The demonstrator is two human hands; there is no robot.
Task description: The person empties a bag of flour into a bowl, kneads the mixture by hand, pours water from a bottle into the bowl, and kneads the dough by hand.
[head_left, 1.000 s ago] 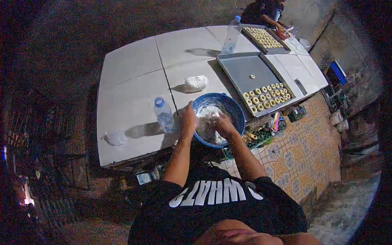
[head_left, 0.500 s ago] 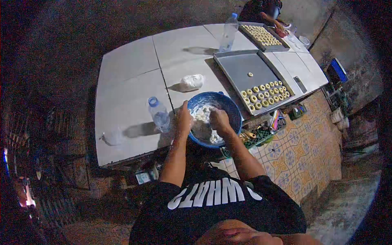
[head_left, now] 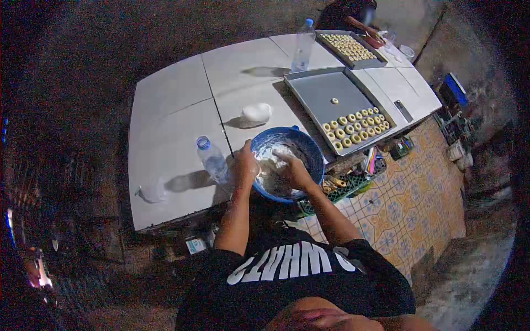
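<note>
A blue basin (head_left: pixel 271 132) stands at the table's near edge, with a white floury mixture (head_left: pixel 269 150) inside. My left hand (head_left: pixel 245 164) is closed on the basin's left rim. Inside the basin, my right hand (head_left: pixel 297 173) reaches into the mixture, its fingertips partly hidden and blurred. An uncapped clear plastic bottle (head_left: pixel 213 162) is upright just left of my left hand. Behind the basin lies a white, filled plastic bag (head_left: pixel 256 114).
Right of the basin, a metal tray (head_left: pixel 316 88) holds rows of ring-shaped dough pieces (head_left: pixel 349 129). Farther back are a capped bottle (head_left: pixel 302 49), a second filled tray (head_left: pixel 381 63) and another person's hand (head_left: pixel 376 39). A green crate (head_left: pixel 353 190) sits below the table edge.
My right hand has shifted slightly toward the left within the basin, its fingers now stretching farther into the white mixture. My left hand stays at the rim. The view has moved slightly.
</note>
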